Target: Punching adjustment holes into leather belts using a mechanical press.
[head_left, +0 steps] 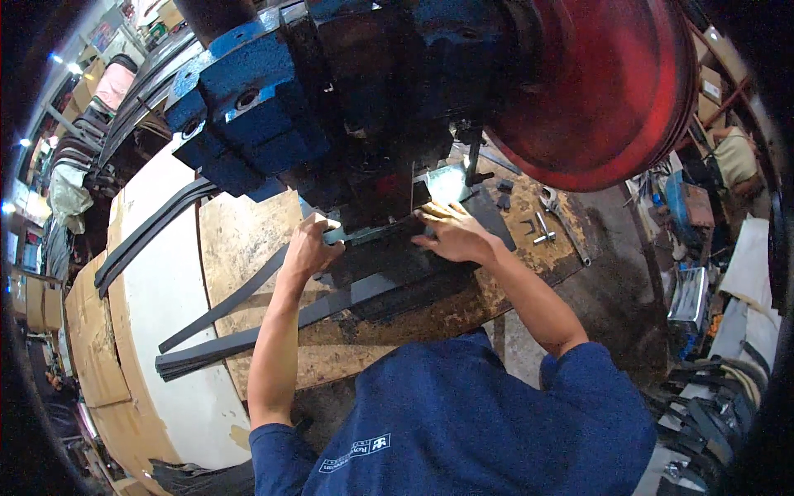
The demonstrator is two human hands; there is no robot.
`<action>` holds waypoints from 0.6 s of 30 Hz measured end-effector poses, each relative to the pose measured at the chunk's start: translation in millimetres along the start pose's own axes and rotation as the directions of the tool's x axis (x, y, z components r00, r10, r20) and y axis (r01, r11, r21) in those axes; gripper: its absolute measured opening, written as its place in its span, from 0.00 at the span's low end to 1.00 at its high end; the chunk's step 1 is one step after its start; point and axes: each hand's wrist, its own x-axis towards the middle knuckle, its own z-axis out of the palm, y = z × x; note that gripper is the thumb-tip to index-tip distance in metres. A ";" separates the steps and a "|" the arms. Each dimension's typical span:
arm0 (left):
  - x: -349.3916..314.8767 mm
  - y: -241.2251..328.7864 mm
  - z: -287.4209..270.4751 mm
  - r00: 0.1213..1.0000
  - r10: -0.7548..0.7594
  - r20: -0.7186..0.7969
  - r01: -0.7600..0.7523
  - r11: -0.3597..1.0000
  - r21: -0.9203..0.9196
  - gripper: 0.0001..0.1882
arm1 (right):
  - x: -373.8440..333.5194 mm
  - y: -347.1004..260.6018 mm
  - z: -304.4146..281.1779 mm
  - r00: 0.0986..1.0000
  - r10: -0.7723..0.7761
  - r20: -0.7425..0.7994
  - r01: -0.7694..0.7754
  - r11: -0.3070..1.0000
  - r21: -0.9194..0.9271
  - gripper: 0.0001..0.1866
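A large blue press [248, 107] stands over the work table, its dark lower part between my hands. My left hand [309, 248] is curled at the left end of the press bed, its thumb and fingers closed against a pale blue-green edge; what they hold is partly hidden. On the right, my right hand [456, 232] lies with fingers stretched over the dark material under the press head. A stack of long black strips [273, 324] lies on the table in front of both hands. One loose black strip [227, 306] runs up toward my left hand.
A big red flywheel [612, 91] rises at the upper right. A wrench [571, 231] and a T-handled tool [542, 228] lie on the wooden table [488, 285], right of my right hand. More black strips [149, 231] rest across the cardboard-covered surface at left.
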 end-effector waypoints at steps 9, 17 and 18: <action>-1.3 -8.4 3.9 0.991 0.101 -0.091 -0.107 0.992 -0.064 0.18 | -20.7 87.4 -36.9 0.804 0.352 -0.479 -0.150 0.900 0.410 0.14; -1.1 -5.9 5.0 0.994 0.084 -0.075 -0.086 0.996 -0.022 0.17 | 10.2 135.5 -27.9 0.841 -0.083 -0.534 0.147 0.986 0.078 0.24; -0.3 -4.7 4.2 0.993 0.087 -0.081 -0.088 0.996 -0.005 0.16 | 11.8 134.4 -30.5 0.827 -0.094 -0.555 0.160 0.985 0.070 0.24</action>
